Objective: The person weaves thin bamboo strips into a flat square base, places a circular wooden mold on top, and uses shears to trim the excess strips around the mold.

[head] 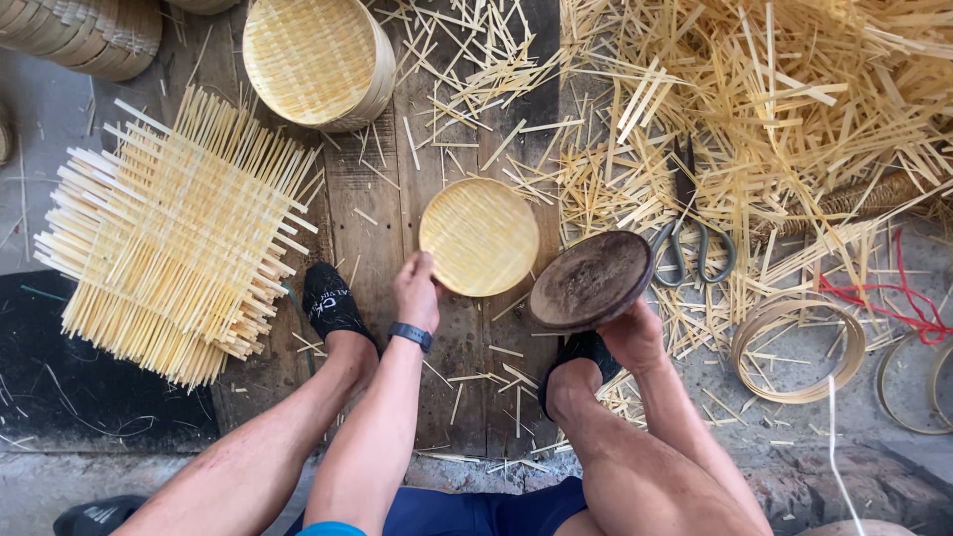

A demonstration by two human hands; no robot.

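We see the left hand (417,290) gripping the near edge of a small round woven tray (479,236) lying flat on the plank floor (367,213). The right hand (632,335) holds a dark round wooden disc (592,280) tilted up, just right of the tray. Floor is wooden boards littered with bamboo strips (774,99). Scissors (693,243) lie beside the disc. Stack of square woven mats (179,238) sits left, a stack of round trays (318,62) above. Bamboo hoops (799,347) lie right.
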